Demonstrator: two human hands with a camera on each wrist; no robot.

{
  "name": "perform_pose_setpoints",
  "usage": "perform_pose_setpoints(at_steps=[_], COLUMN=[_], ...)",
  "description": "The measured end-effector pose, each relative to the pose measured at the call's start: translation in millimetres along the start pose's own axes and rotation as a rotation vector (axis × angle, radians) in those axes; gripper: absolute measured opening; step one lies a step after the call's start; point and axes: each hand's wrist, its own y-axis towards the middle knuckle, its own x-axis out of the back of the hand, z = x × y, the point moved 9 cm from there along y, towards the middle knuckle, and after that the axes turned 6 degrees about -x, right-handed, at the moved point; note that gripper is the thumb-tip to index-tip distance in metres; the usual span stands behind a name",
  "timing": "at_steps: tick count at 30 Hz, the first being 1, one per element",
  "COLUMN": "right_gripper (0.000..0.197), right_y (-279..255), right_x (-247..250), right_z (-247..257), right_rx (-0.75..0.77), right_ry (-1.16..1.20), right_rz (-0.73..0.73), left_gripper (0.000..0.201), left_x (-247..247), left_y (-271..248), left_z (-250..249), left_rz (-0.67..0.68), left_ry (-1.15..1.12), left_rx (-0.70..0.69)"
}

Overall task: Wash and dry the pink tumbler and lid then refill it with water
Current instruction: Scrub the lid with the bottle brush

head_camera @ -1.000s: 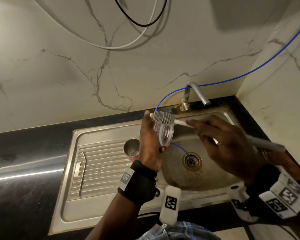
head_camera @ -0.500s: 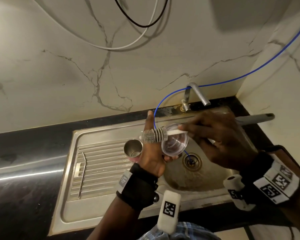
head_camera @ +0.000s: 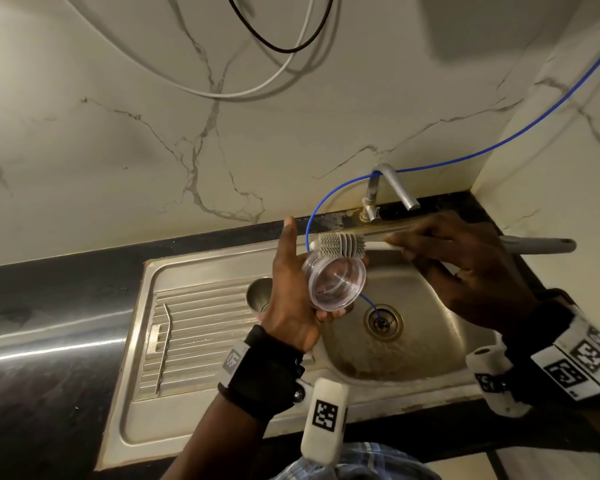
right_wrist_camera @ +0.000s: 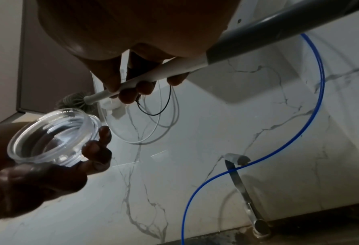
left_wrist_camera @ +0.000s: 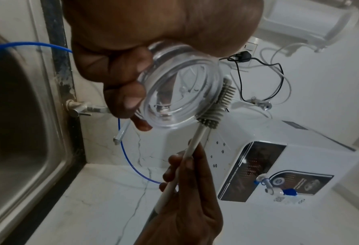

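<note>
The clear round lid (head_camera: 336,285) is sitting in the fingers of the left hand (head_camera: 291,299), its hollow threaded side tilting toward the right hand (head_camera: 465,268). The tumbler (head_camera: 258,295) is standing upright just behind the left hand, its open steel mouth facing up, its pink side barely showing

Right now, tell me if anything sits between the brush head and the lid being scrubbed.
Nothing visible does. The left hand holds the clear lid over the sink, and the brush in the right hand lies right against the lid's upper rim.
</note>
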Motion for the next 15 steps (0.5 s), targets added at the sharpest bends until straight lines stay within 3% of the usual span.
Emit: perform_pose_setpoints(at_steps=[6, 10, 15], right_gripper=[0.034, 0.035, 0.034], right_y=[6.9, 6.7, -1.2], right_x=[-12.7, 1.0, 4.6], right_z=[12.1, -2.7, -7.6], right_rx=[0.06, 0.016, 0.012], right_ry=[0.024, 0.053, 0.036], right_rz=[0.065, 0.042, 0.025], left_gripper=[0.116, 0.093, 0.09], left_x=[-2.9, 1.2, 2.3], left_y=[0.8, -2.5, -7.9], left_z=[1.9, -10.3, -11.2], left_rz=[-0.012, -0.01, -0.041], left_ry=[0.076, 0.003, 0.033], left_rx=[0.014, 0.002, 0.007])
